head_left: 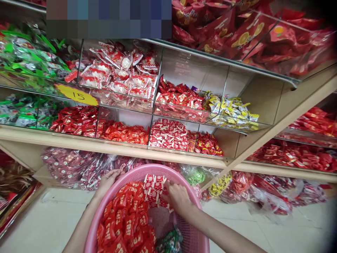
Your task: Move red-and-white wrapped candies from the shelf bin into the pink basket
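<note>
A pink plastic basket [137, 171] sits low in front of me, holding several red candy packets [123, 221], red-and-white packets [152, 188] and a few green ones [170, 242]. My left hand [107, 182] grips the basket's far left rim, fingers curled over it. My right hand [177, 198] reaches into the basket, fingers closed on the red-and-white packets near the far rim.
Clear-fronted shelf bins [155, 105] hold wrapped sweets: green [26, 59], red-and-white [121, 73], red [181, 98] and yellow [231, 112]. A yellow tag marked 15 [76, 94] hangs at left. Big bags of candy [76, 168] lie on the pale floor [47, 218] under the lowest shelf.
</note>
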Tool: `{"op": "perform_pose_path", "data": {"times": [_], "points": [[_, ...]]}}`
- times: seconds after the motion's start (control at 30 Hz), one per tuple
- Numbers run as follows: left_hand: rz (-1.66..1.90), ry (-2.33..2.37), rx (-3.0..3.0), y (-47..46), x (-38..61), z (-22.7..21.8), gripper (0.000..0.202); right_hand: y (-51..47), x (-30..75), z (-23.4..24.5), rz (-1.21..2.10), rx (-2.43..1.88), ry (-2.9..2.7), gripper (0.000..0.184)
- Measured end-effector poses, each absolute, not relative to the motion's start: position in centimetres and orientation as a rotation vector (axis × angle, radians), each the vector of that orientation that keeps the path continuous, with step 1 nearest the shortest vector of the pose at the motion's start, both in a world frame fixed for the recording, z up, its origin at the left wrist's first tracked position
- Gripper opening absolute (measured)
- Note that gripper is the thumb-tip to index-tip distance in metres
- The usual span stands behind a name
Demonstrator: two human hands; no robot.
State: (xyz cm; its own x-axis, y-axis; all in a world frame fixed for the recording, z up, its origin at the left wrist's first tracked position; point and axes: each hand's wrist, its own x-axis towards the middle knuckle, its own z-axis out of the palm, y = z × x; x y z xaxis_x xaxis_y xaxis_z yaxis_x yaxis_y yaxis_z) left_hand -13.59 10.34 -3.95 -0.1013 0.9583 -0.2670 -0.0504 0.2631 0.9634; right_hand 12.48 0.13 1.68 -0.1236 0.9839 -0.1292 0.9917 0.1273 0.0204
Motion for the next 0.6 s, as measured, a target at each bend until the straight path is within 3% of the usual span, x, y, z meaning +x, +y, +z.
{"op": "perform_pose_path", "data": {"times": [0.17, 0.33, 0.6], "points": [[1.098, 1.367, 0.911, 10.4, -13.6, -4.0, 0.024, 3.9, 15.0, 7.9, 0.053, 2.057, 2.524, 0.02], [1.11, 1.34, 0.939, 10.6, -13.8, -4.5, 0.025, 10.7, 17.5, 13.2, 0.489, 1.897, 2.514, 0.018], [1.124, 1.354, 0.886, 10.8, -13.9, -5.0, 0.022, 15.4, 17.3, 11.4, 0.678, 1.62, 2.397, 0.025]]}}
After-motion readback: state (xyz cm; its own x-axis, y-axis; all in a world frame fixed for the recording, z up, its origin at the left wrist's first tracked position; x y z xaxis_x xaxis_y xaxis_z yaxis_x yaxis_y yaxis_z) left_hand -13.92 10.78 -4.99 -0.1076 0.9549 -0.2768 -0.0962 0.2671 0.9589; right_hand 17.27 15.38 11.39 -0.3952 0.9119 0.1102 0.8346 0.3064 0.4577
